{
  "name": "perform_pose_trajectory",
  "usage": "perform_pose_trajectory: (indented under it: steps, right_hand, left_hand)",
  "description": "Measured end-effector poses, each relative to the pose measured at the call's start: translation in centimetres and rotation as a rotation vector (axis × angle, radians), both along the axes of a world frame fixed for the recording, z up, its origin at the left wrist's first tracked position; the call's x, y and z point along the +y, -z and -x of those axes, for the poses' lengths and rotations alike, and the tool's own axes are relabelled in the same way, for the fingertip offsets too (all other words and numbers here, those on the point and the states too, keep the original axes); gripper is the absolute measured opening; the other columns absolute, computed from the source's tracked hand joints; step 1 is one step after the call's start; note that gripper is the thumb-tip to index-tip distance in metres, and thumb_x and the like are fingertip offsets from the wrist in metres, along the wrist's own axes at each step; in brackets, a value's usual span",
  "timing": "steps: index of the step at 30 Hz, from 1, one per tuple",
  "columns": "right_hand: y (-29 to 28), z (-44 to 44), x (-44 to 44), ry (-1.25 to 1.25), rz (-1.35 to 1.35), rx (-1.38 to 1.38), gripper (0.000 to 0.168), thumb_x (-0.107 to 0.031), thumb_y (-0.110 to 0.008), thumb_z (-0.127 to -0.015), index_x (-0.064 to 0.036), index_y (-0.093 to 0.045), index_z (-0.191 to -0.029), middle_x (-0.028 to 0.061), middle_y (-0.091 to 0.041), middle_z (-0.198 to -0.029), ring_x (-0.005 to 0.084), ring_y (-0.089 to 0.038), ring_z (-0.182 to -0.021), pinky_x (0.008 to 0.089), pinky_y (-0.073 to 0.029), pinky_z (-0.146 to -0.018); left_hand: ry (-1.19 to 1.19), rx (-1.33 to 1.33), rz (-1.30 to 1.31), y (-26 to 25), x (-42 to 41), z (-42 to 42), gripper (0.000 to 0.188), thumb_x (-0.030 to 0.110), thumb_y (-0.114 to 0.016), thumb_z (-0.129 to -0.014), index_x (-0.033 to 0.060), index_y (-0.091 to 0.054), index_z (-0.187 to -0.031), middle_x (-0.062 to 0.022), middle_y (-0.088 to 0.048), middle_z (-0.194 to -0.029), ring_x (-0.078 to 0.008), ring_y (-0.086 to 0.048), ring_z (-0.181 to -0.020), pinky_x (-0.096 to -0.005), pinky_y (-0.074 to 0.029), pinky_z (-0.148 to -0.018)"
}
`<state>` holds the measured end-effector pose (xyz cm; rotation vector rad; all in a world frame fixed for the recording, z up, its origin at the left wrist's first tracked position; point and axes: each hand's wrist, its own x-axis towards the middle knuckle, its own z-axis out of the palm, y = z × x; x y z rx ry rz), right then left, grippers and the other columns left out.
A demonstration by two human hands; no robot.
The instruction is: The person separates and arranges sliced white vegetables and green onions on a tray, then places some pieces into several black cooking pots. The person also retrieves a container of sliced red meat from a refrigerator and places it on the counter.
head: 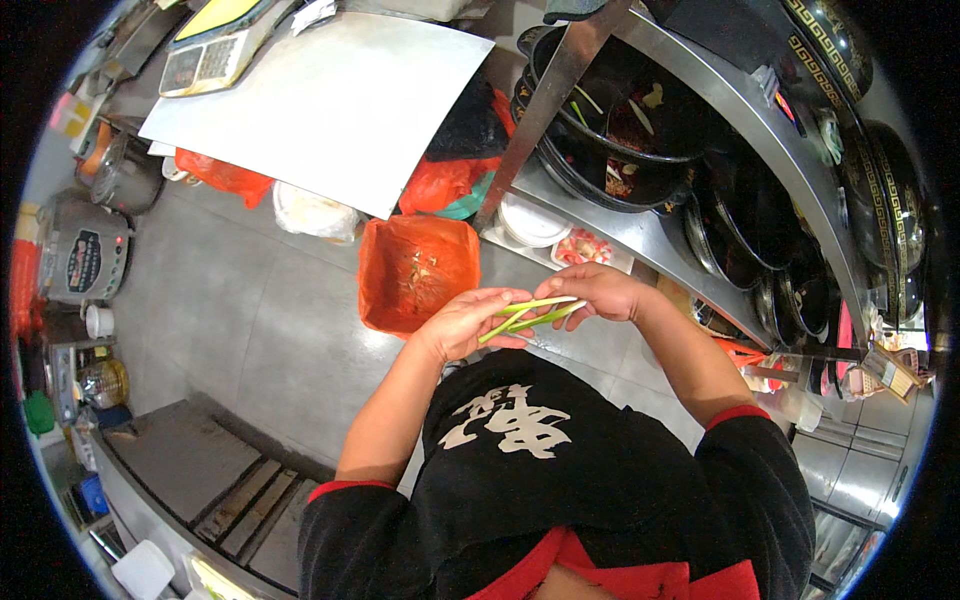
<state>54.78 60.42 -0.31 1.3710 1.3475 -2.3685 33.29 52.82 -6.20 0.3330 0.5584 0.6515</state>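
Observation:
Several green-and-white scallion pieces stretch between my two hands in front of my waist. My left hand holds their green ends, thumb on top and fingers beneath. At the pale ends is my right hand, its curled fingers partly behind the stalks and its thumb and forefinger close together. The fingertips of both hands nearly meet; exactly where the right fingers grip is partly hidden. Just beyond my left hand, on the floor, stands a bin lined with an orange-red plastic bag, some scraps at its bottom.
A metal shelf rack on the right carries stacked black pots, some holding scallion and red seasoning. Below are a white lidded tub and a tray of red-and-white food. Ahead is a white tabletop with a scale.

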Motion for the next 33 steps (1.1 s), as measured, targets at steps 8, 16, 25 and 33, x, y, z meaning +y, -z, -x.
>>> perform_pose_trajectory:
  steps: [8,16,25,33]
  right_hand:
    - [-0.3,-0.1,0.2,0.099,0.055,0.135,0.030,-0.012,-0.047,-0.087,-0.004,-0.047,-0.116,0.0117,-0.057,-0.105,0.0203,-0.061,-0.080,0.0301,-0.051,-0.070]
    - [1.2,-0.4,-0.1,0.164,0.056,0.240,0.049,0.002,-0.052,-0.078,-0.006,-0.037,-0.125,0.0141,-0.053,-0.109,0.0190,-0.061,-0.080,0.0286,-0.050,-0.073]
    - [2.1,-0.1,-1.6,0.486,0.237,0.132,0.061,0.001,-0.053,-0.076,-0.003,-0.024,-0.130,0.0173,-0.055,-0.106,0.0181,-0.058,-0.071,0.0281,-0.049,-0.063]
    - [4.1,-1.0,-2.4,0.305,0.359,0.220,0.026,-0.010,-0.054,-0.080,-0.004,-0.053,-0.106,0.0056,-0.060,-0.085,0.0066,-0.052,-0.060,0.0182,-0.044,-0.053]
  left_hand:
    - [-0.060,0.079,-0.015,-0.8,-0.1,0.2,0.038,0.026,-0.044,-0.090,0.0004,-0.043,-0.119,-0.0143,-0.055,-0.110,-0.0271,-0.059,-0.092,-0.0374,-0.050,-0.080]
    - [-0.182,0.224,-0.038,-0.3,-0.9,-1.3,0.019,0.022,-0.045,-0.090,0.0056,-0.046,-0.099,-0.0101,-0.058,-0.091,-0.0156,-0.056,-0.066,-0.0218,-0.044,-0.053]
    - [-0.340,0.338,-0.046,0.3,-0.9,-3.4,0.017,0.025,-0.041,-0.092,0.0088,-0.043,-0.090,-0.0131,-0.058,-0.071,-0.0092,-0.035,-0.037,-0.0195,-0.022,-0.033]
    - [-0.245,0.347,-0.004,-0.1,-1.0,-3.9,0.015,0.026,-0.038,-0.093,0.0117,-0.042,-0.090,-0.0104,-0.057,-0.067,-0.0090,-0.034,-0.036,-0.0197,-0.021,-0.031]
